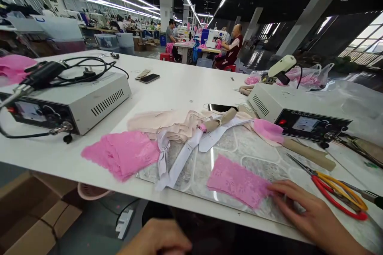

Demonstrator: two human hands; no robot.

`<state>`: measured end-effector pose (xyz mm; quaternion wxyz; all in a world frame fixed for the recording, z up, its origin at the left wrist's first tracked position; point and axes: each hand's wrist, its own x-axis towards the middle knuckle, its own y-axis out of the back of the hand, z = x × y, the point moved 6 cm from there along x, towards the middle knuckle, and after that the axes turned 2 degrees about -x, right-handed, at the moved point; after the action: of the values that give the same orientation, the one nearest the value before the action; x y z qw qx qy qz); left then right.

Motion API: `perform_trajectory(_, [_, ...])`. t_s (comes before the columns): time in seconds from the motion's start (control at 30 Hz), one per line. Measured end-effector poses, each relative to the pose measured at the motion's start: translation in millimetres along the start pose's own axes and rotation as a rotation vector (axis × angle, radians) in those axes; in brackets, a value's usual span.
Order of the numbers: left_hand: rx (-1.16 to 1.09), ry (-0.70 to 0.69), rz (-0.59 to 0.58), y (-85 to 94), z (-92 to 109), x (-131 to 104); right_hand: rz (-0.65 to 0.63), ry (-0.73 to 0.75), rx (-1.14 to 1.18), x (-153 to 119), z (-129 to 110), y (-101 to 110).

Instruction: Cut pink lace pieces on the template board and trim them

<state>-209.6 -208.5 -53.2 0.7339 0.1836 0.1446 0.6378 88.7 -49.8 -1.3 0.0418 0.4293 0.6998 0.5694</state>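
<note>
My right hand (299, 203) rests at the right end of a pink lace piece (237, 181), its fingertips on the lace edge, which lies flat on a grey marbled board (185, 171). My left hand (161, 237) is low in the view, off the table's front edge; its fingers are curled and blurred, and what they hold, if anything, is hidden. A stack of pink lace pieces (125, 153) lies on the left. Behind the board's middle are pale beige fabric pieces (170, 123) and white strips (182, 163). Red and yellow-handled scissors (338, 191) lie beside my right hand.
Two control boxes stand at the left (89, 99) and right (296, 107), with cables and handheld tools. A phone (149, 78) lies farther back. Below the table are a cardboard box (38, 215) and a basket (92, 192). Several people sit at sewing machines beyond.
</note>
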Motion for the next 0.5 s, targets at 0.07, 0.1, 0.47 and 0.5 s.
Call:
perform_trajectory(0.07, [0.093,-0.138,0.013,-5.8,25.8,31.3,-0.029,0.032,0.013,-4.2,3.1,0.9])
perform_trajectory(0.1, [0.168,-0.202,0.062,-5.7,36.1,47.7,-0.039,0.062,0.026,-6.2,1.9,0.3])
perform_trajectory(0.47, [0.41,-0.159,0.062,-9.9,40.5,114.0,-0.045,0.183,0.27,19.3,-15.5,-26.8])
perform_trajectory(0.5, [0.416,-0.151,0.07,-10.3,40.8,112.8,-0.061,0.168,0.285,23.3,-12.7,-29.9])
